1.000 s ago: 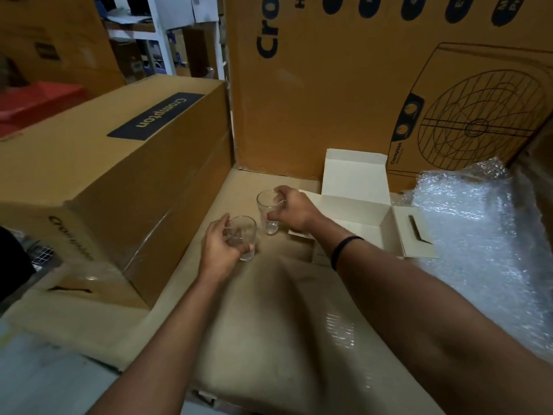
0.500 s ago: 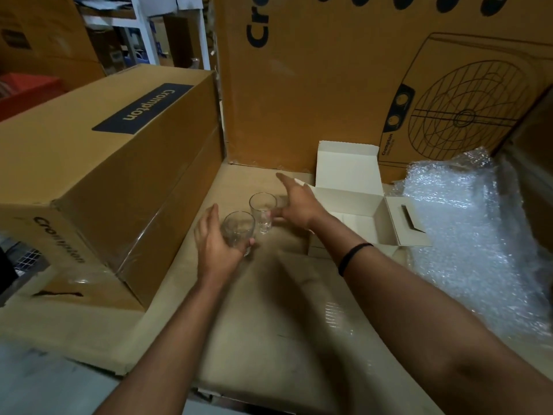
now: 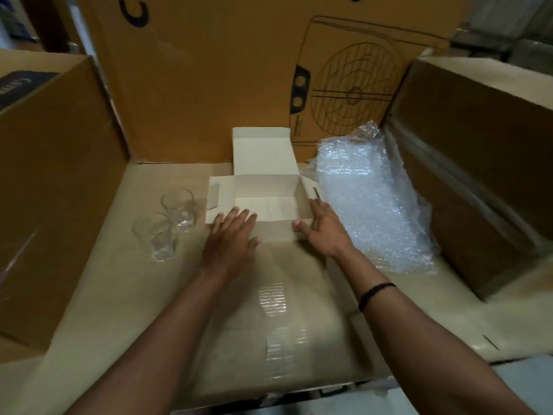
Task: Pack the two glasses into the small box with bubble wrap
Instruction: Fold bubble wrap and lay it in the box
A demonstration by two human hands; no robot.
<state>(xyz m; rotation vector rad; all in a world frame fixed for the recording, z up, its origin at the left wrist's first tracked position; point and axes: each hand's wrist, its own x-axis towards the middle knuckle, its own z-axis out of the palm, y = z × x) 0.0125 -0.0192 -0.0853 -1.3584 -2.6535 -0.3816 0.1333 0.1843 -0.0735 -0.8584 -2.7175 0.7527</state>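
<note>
The small white box [image 3: 263, 187] lies open in the middle of the cardboard surface, lid flap standing up at the back. My left hand [image 3: 232, 238] rests with straight fingers on the box's near left corner. My right hand [image 3: 321, 229] touches the near right corner, fingers extended along the side flap. Two clear glasses stand upright and free to the left of the box: the far glass [image 3: 179, 209] and the near glass [image 3: 155, 235], close together. A heap of bubble wrap [image 3: 368, 199] lies just right of the box.
Large brown cartons wall the space: one on the left [image 3: 54, 175], a tall printed one behind [image 3: 239, 70], one on the right [image 3: 478, 163]. The flattened cardboard surface [image 3: 284, 319] carries strips of clear tape near me.
Both hands let go of the glasses, which now stand alone on the left, and moved right to the near corners of the white box. The view swung right.
</note>
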